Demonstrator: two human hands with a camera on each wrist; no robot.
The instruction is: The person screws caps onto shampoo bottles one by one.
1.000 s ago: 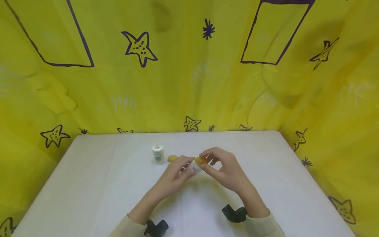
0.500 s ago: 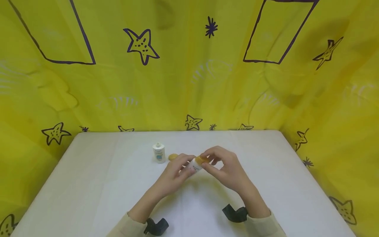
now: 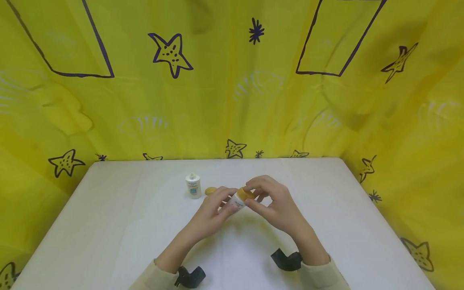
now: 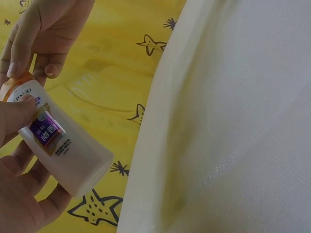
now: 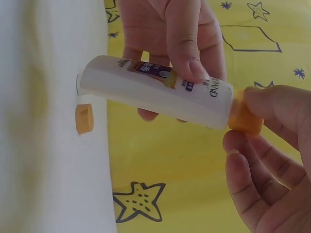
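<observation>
In the head view my left hand (image 3: 210, 215) grips a white plastic bottle (image 4: 73, 155) around its body, above the table. The bottle is tilted, its capped end pointing up and to the right. Its purple label panel and dark lettering show in the left wrist view. The fingers and thumb of my right hand (image 3: 277, 207) pinch the orange cap (image 5: 246, 118) at the bottle's end. Whether the cap is tight or loose on the neck, I cannot tell. To the left, a second white bottle (image 3: 193, 188) stands upright with its small nozzle uncovered.
Beside the standing bottle a loose orange cap (image 3: 210, 190) lies on the white table (image 3: 119, 225), just beyond my left hand. A yellow curtain (image 3: 217, 100) with dark star drawings hangs behind the table and along its sides.
The head view shifts slightly. Both hands keep their hold on the bottle and its cap, with only small finger movement. The standing bottle and loose cap stay where they were.
</observation>
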